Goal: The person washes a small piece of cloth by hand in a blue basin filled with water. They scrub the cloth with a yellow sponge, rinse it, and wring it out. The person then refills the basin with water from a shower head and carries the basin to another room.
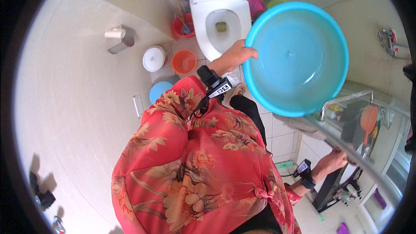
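Observation:
My left hand [239, 55] grips the rim of a big round blue plastic basin [289, 60], thumb over the inner side. The basin is held up to the right of the toilet, its open side towards me, and only a shallow sheen shows inside. Down on the right, my right hand [334, 162] is at the metal-trimmed edge of a glass panel [349, 148]. Its fingertips are partly hidden there, so whether they close on the edge is unclear. Both wrists wear black strapped devices.
Ahead stands a white toilet [224, 19] with its lid raised. Left of it are a red bucket [177, 27] holding brushes, an orange bucket [184, 61], a white lidded pail [154, 58] and a blue stool [161, 91]. A metal bar [346, 97] juts out below the basin.

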The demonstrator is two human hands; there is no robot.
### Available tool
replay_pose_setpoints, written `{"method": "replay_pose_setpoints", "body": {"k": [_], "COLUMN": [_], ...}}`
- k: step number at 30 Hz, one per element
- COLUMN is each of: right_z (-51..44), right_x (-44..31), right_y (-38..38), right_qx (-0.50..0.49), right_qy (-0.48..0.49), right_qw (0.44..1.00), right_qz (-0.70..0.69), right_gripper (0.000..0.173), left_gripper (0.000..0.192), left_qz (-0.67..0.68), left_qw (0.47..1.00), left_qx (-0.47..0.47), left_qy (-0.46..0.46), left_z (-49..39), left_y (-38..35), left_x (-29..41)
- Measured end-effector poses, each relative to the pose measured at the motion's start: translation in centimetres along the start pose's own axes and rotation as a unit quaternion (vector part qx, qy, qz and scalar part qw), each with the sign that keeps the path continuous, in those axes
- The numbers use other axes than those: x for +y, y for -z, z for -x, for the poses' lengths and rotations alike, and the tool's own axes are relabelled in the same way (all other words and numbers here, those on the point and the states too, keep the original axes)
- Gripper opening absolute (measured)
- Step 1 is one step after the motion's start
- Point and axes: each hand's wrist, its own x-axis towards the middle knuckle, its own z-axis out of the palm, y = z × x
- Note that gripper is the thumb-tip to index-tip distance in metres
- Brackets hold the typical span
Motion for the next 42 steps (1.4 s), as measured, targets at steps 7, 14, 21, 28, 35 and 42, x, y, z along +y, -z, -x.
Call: {"method": "replay_pose_setpoints", "body": {"k": [7, 14, 21, 28, 35, 42], "right_z": [-13.0, -22.6, -32.9, -30.6, -20.6, 4.8], "right_x": [1.1, 2.3, 5.1, 4.0, 14.9, 30.6], "right_y": [-13.2, -26.9, -38.5, -41.4, -22.2, 10.2], "right_qx": [-0.139, -0.191, -0.224, -0.133, -0.344, -0.356], "right_qy": [0.098, 0.183, 0.262, 0.334, 0.204, -0.141], "right_qw": [0.985, 0.964, 0.938, 0.933, 0.898, 0.860], "right_qz": [0.002, -0.027, 0.026, 0.024, 0.184, 0.338], "right_gripper": [0.021, 0.030, 0.041, 0.035, 0.035, 0.041], "left_gripper": [0.033, 0.020, 0.021, 0.023, 0.038, 0.026], "left_qz": [0.090, 0.045, 0.018, 0.060, -0.410, -0.077], "left_qw": [0.971, 0.956, 0.877, 0.867, 0.870, 0.918], "left_qx": [0.178, 0.288, 0.478, 0.494, 0.233, 0.192], "left_qy": [0.131, 0.028, -0.035, 0.007, -0.142, 0.338], "left_z": [-10.7, -3.1, 0.7, 0.7, 0.3, -5.3], "left_y": [5.3, 15.2, 13.9, 14.6, 11.9, 13.6], "left_x": [4.0, 10.2, 12.4, 11.9, 9.5, 3.8]}}
